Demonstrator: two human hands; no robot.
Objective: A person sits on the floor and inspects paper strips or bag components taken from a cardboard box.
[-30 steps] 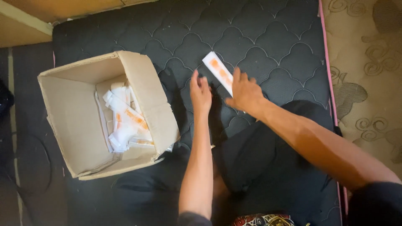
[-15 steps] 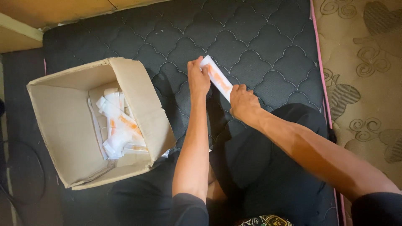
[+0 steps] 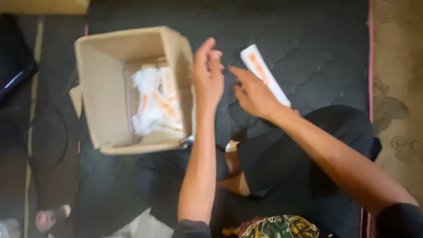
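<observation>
An open cardboard box stands on a dark quilted mattress and holds several white packets with orange marks. My left hand hovers beside the box's right wall, fingers stretched out and holding nothing. My right hand is spread flat, fingers pointing left. A long white packet with orange marks lies on the mattress just beyond it, its near end hidden behind my palm. The view is blurred, so I cannot tell whether the hand touches it.
My legs in dark trousers are folded on the mattress in front of me. A patterned beige rug runs along the right. Dark floor and a dark object lie left of the box.
Both hands were on the long packet half a second ago. My left hand has let go and moved toward the box, and my right hand has opened out over the packet.
</observation>
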